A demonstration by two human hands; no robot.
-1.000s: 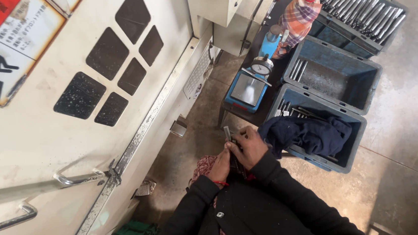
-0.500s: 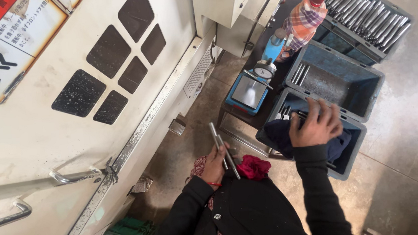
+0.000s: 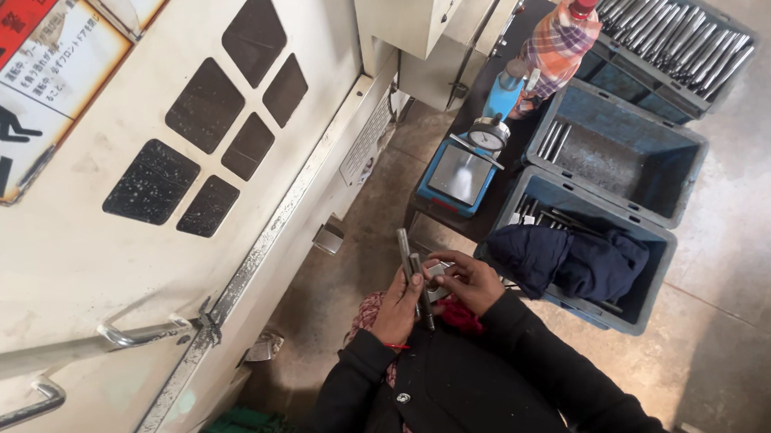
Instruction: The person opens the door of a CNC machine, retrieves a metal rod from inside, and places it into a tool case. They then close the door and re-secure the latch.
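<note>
- Two metal rods (image 3: 411, 274) stand roughly upright in front of the person's chest, just above the lap, near the corner of the nearest blue crate (image 3: 636, 307).
- Left hand (image 3: 399, 307) is closed around the rods, fingers wrapped on the lower part; the tops stick out above the fist.
- Right hand (image 3: 468, 279) is half curled, fingertips meeting the rods and a small metal piece beside them; whether it truly grips that piece I cannot tell.
- Risk, as I judge it: the rods are smooth and held low down, so a loose fist could let one slide out and drop to the concrete floor (image 3: 353, 274).
- A second risk: the two rods lie side by side in one hand, so one may twist against the other and pinch a finger.
- A dark blue cloth (image 3: 572, 261) lies bunched in the nearest crate, covering more rods.
- Beyond it sits a dial gauge (image 3: 487, 133) on a blue stand, then a checked bottle (image 3: 558, 47).
</note>
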